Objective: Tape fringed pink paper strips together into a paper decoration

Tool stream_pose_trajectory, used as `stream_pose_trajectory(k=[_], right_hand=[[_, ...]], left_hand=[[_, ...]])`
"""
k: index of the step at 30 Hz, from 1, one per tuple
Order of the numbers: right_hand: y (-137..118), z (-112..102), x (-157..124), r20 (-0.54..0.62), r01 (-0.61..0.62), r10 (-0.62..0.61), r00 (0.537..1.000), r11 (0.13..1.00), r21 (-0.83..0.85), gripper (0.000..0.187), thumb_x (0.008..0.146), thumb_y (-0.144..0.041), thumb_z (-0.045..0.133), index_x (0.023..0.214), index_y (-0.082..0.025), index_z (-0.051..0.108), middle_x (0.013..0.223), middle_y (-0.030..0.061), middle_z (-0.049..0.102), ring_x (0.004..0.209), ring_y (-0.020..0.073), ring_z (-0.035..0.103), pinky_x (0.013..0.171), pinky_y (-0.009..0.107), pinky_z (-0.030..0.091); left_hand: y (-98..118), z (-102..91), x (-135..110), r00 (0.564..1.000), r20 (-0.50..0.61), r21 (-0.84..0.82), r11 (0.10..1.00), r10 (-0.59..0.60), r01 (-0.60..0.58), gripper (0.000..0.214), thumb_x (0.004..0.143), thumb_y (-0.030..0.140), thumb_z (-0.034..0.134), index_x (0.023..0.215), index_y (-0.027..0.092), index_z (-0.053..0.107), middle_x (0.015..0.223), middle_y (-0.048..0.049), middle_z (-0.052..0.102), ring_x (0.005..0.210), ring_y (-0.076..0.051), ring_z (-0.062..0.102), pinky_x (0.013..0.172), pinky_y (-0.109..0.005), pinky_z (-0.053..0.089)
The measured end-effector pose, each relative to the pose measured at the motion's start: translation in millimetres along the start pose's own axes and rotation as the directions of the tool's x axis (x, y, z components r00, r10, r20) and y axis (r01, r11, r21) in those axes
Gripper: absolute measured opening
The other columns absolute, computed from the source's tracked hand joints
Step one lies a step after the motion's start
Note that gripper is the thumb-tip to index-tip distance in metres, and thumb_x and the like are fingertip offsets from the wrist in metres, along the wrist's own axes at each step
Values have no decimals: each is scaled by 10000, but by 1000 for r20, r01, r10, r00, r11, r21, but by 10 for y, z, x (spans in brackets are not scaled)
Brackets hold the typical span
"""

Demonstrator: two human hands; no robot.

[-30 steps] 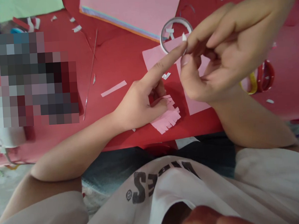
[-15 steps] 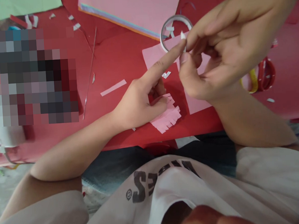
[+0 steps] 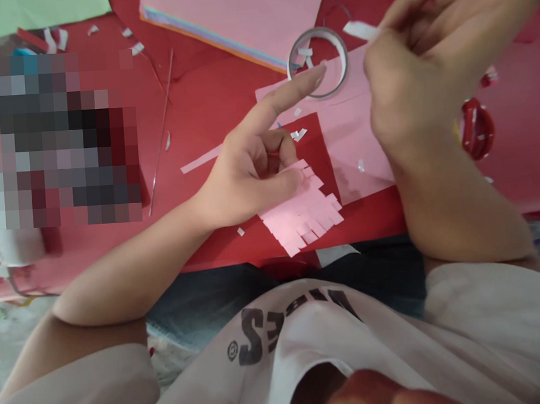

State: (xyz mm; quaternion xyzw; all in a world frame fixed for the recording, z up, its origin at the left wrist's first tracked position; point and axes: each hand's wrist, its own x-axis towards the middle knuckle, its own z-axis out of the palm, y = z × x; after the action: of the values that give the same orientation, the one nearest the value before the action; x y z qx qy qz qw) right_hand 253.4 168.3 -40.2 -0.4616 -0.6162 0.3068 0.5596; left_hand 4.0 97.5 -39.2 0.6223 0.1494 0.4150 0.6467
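Observation:
A pink paper piece woven from strips, with loose strip ends along its edges (image 3: 301, 215), is pinched between the thumb and curled fingers of my left hand (image 3: 254, 172). The left index finger is stretched out toward the tape roll (image 3: 343, 57), its tip appearing over the ring. Higher up on the right, my right hand (image 3: 413, 77) is closed, blurred by motion. A small white strip (image 3: 361, 30) sticks out leftward from its fingertips. The two hands are apart.
Under the roll lies a pink sheet (image 3: 357, 135) with a cut-out corner. A stack of coloured paper (image 3: 236, 21) is behind. Red scissors handles (image 3: 477, 128) lie at right. A narrow pink strip (image 3: 201, 160), a thin stick (image 3: 162, 129) and white scraps are on the red table (image 3: 130, 247).
My right hand has drawn away from the left index fingertip, up and to the right, with the white strip. The pink paper in my left hand has tilted and shows more of its face.

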Motion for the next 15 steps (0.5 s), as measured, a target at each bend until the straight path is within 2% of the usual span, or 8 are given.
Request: stream_pose_trajectory(k=[1, 3, 5, 6, 7, 9, 12, 15], right_hand=[[-18, 10, 36, -81, 82, -86, 993, 995, -62, 318, 719, 6, 701, 933, -217, 624, 889, -20, 514, 714, 87, 425, 545, 218, 349], [-104, 46, 35, -113, 200, -232, 966, 950, -242, 274, 677, 27, 670, 826, -202, 685, 773, -15, 559, 649, 91, 419, 537, 262, 296], [-234, 98, -35, 54, 209, -202, 978, 928, -308, 296, 688, 33, 625, 811, -193, 774, 806, 27, 675, 688, 118, 538, 642, 298, 401], [-302, 128, -80, 73, 222, -209, 975, 932, -288, 359, 673, 38, 593, 841, -199, 804, 932, 61, 726, 848, 161, 638, 726, 311, 451], [-365, 156, -124, 105, 211, -192, 976, 950, -229, 427, 657, 32, 573, 907, -207, 823, 1039, 74, 746, 948, 187, 667, 770, 325, 471], [-465, 209, -195, 174, 158, -152, 973, 987, -22, 547, 642, -11, 570, 1079, -231, 814, 1168, 52, 747, 1003, 190, 676, 773, 326, 485], [-540, 272, -243, 268, 63, -102, 958, 987, 151, 548, 665, -77, 576, 1150, -218, 788, 1146, 21, 765, 924, 168, 684, 740, 324, 480], [-561, 323, -248, 242, 66, -109, 964, 982, 179, 404, 683, -126, 594, 1028, -200, 791, 1053, 26, 779, 901, 172, 692, 770, 346, 521]], left_hand=[[3, -14, 6, 1000, 1, -25, 999, -27, 27, 805, 885, 288, 707, 1620, 337, 384, 1760, -52, 245, 692, -6, 444, 683, -263, 613], [18, -42, 14, 999, 7, -51, 997, -49, 49, 770, 909, 400, 722, 1605, 359, 396, 1778, -46, 167, 704, 1, 432, 673, -254, 607], [41, -58, 15, 998, -2, -55, 996, -70, 69, 770, 909, 507, 729, 1592, 361, 405, 1770, -53, 164, 709, 6, 426, 674, -254, 610], [52, -61, 14, 996, -12, -59, 994, -91, 90, 769, 904, 523, 739, 1583, 359, 417, 1754, -58, 203, 709, 5, 431, 676, -250, 612], [61, -61, 13, 993, -23, -66, 991, -119, 118, 760, 897, 510, 757, 1570, 358, 438, 1727, -61, 265, 710, 0, 444, 679, -243, 614], [61, -60, 14, 986, -43, -89, 983, -164, 160, 741, 875, 460, 794, 1540, 356, 483, 1649, -60, 394, 708, -11, 472, 675, -229, 612], [12, -79, 26, 997, -26, -109, 992, -70, 67, 766, 854, 470, 786, 1543, 343, 477, 1591, -52, 455, 679, 7, 473, 581, -186, 542], [-52, -121, 41, 1000, -17, 16, 1000, -10, 10, 765, 881, 544, 702, 1566, 325, 439, 1656, -66, 383, 673, 33, 474, 535, -144, 471]])
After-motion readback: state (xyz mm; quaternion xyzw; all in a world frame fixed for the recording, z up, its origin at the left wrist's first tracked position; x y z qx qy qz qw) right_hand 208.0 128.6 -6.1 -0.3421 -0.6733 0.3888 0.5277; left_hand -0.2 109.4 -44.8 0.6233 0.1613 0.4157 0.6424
